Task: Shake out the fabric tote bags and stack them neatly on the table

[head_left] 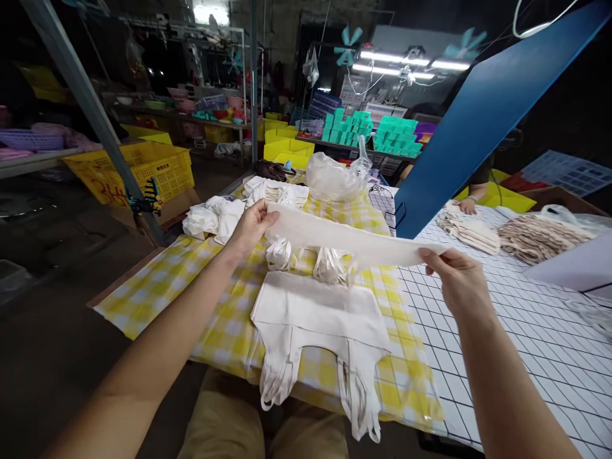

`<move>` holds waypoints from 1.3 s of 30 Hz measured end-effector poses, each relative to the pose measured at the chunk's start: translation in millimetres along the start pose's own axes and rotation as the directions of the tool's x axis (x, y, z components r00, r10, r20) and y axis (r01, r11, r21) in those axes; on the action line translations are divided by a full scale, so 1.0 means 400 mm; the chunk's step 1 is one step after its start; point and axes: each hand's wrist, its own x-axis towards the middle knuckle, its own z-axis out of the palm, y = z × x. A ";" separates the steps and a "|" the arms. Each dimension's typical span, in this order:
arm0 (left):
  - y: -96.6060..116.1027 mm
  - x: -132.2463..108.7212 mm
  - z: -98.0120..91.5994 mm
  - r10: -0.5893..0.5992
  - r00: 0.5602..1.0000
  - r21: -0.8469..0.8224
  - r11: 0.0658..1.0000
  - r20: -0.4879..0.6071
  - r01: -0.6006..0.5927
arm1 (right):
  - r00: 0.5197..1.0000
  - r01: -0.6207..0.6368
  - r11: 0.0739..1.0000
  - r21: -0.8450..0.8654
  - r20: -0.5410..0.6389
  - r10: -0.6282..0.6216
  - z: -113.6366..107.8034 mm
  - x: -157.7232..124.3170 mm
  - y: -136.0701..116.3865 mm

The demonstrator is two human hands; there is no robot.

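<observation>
A white strappy top (pixel 344 239), which looks like a camisole, is stretched taut between my two hands above the table. My left hand (pixel 257 224) pinches its left end between thumb and fingers. Its right end is gripped by my right hand (pixel 456 271). Below lies a pile of white camisoles (pixel 320 309), with their straps hanging over the near table edge. Bunched white cloth (pixel 329 264) shows just behind that pile, partly hidden by the held top. More folded white garments (pixel 217 217) lie beyond my left hand.
A yellow checked cloth (pixel 176 280) covers the table. A clear plastic bag (pixel 335 175) lies at the back. A blue panel (pixel 478 121) rises at right, with another person's hand (pixel 467 205) by beige fabric stacks (pixel 540 236). A yellow crate (pixel 157 166) stands left.
</observation>
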 end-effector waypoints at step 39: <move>-0.049 0.003 -0.048 -0.228 0.960 -0.311 0.935 -0.161 0.170 | 0.996 -0.066 0.974 0.215 -0.042 0.077 0.126 0.043 0.016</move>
